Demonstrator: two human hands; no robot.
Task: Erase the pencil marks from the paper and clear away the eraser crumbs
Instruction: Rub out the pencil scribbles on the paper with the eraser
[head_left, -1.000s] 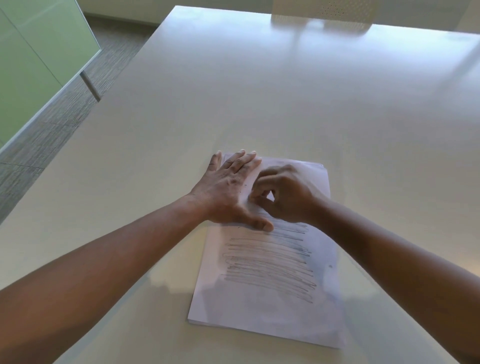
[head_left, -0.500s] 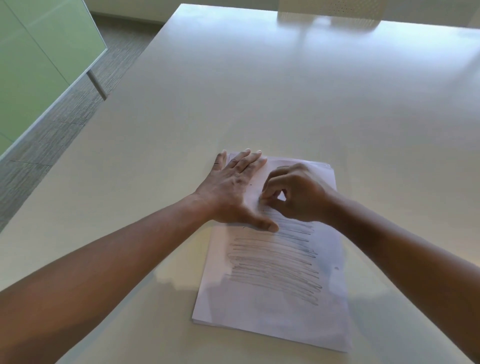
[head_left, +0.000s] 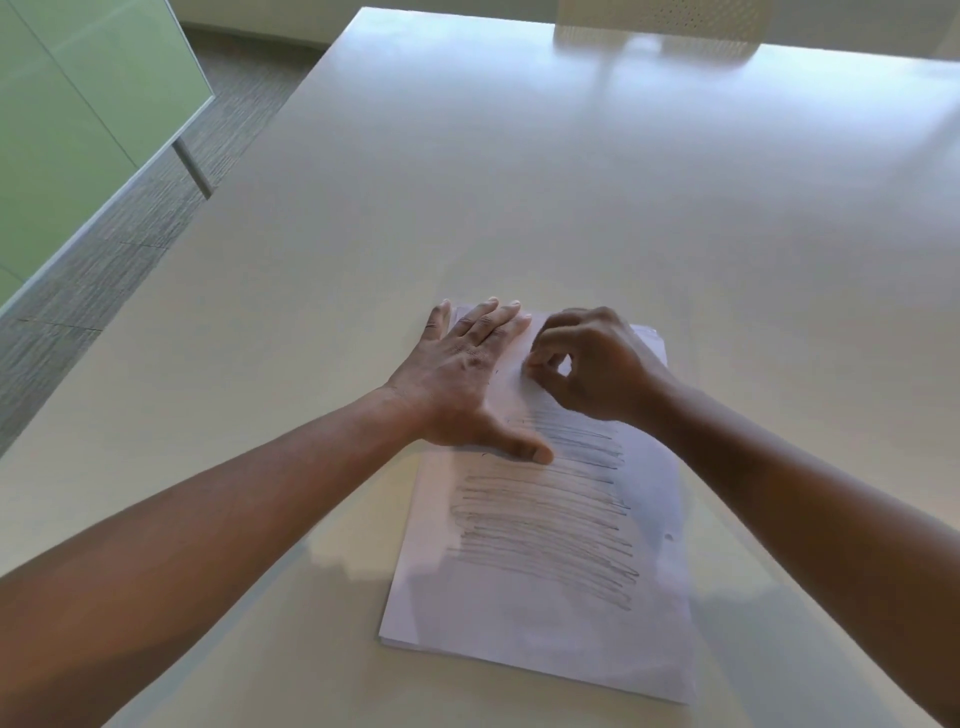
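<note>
While the right hand (head_left: 592, 364) pinches something small, likely an eraser too hidden to confirm, its fingertips (head_left: 535, 366) have slid up the paper (head_left: 545, 639) since a second ago, leaving a pale cleared patch beside them. The left hand (head_left: 467, 379) lies flat, pinning the sheet. Most pencil marks (head_left: 545, 519) remain below the thumb.

White paper (head_left: 545, 613) carries grey horizontal pencil marks (head_left: 545, 525) just below the right hand's (head_left: 597, 364) pinch, on a plain cream table (head_left: 519, 182); pale green panel (head_left: 67, 119), grey streaked carpet (head_left: 104, 260) beyond.
</note>
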